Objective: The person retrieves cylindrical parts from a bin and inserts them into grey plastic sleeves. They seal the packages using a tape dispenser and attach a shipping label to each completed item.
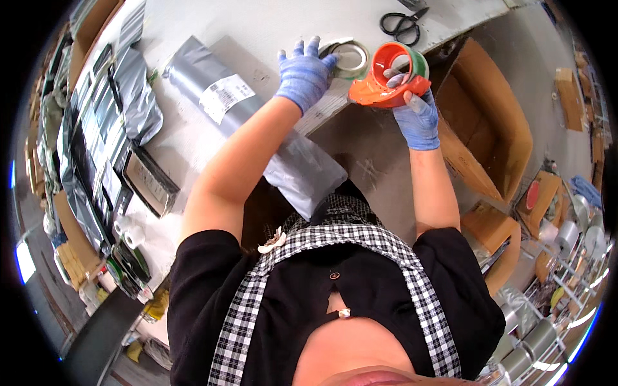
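My left hand (303, 78), in a blue knitted glove with pale fingertips, has its fingers spread over the white table. Its thumb side is at the edge of a roll of clear tape (364, 63) lying flat; whether they touch I cannot tell. An orange tape dispenser (376, 95) with a greenish roll on it is in my gloved right hand (420, 123), whose fingers pass through its ring, out past the table edge. Beneath my left forearm lies a long grey plastic parcel (199, 67) with a white label (226, 98), its near end overhanging the table toward my apron.
Black-handled scissors (402, 27) lie near the table's far right edge. An open cardboard box (486, 116) stands right of my right hand. On the left are grey plastic-wrapped packages (136, 96) and a small open black-edged box (151, 180). Shelving with rolls stands at the lower right.
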A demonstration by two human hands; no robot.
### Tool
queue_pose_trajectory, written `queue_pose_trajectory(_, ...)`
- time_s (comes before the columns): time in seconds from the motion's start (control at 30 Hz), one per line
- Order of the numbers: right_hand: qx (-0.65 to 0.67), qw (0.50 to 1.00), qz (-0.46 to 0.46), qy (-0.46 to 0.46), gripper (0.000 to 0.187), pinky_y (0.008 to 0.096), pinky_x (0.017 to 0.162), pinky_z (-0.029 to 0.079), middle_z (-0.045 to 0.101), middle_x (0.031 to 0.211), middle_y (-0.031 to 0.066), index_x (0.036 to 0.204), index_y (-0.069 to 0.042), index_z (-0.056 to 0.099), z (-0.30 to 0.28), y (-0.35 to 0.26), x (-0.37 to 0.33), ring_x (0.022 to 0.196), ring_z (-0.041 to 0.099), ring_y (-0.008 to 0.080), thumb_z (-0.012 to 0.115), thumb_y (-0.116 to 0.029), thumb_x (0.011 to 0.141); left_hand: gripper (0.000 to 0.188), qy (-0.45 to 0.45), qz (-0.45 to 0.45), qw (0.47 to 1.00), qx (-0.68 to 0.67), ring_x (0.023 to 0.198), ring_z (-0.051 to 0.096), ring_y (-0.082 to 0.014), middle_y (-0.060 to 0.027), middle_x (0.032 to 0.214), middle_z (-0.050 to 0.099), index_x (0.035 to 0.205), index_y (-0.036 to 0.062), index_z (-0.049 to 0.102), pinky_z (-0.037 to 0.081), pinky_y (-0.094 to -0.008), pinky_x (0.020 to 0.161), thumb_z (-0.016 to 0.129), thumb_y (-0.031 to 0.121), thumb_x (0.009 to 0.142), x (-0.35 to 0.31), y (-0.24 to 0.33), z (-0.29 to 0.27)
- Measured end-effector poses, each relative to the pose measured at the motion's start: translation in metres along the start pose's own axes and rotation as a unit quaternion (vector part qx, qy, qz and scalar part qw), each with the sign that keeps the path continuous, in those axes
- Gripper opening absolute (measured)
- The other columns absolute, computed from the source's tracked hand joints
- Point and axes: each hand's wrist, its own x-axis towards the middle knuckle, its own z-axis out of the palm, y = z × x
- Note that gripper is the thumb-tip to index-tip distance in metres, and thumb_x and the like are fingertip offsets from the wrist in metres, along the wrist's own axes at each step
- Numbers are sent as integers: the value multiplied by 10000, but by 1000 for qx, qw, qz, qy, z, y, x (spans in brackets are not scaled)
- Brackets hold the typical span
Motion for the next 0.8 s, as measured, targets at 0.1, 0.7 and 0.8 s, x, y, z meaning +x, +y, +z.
queue_pose_trajectory(0.1,3,996,-35,80,403,422,1088,363,625,1163,129,1181,-38,582,-1,-5,-10,1150,559,255,701,-50,796,452,48,24,999,-2,1366,384,-400,-121,1517,364,1339,410,522,342,-615,1057,612,411,896,47,13,0)
queue_pose_trajectory(0.7,-234,958,-116,118,372,408,1052,373,668,1044,53,1123,-87,606,0,-26,-53,1147,534,232,732,-33,777,391,-35,-41,994,-100,1166,563,-355,-145,1285,513,1335,341,533,517,-467,923,554,271,951,161,59,23)
queue_pose_trajectory(0.8,-128,959,-151,202,340,411,1073,368,663,1072,49,1139,-101,601,3,-22,-51,1154,540,225,692,-25,821,436,-49,-3,997,-52,1150,562,-363,-156,1289,500,1348,342,526,514,-464,929,591,369,918,157,64,24)
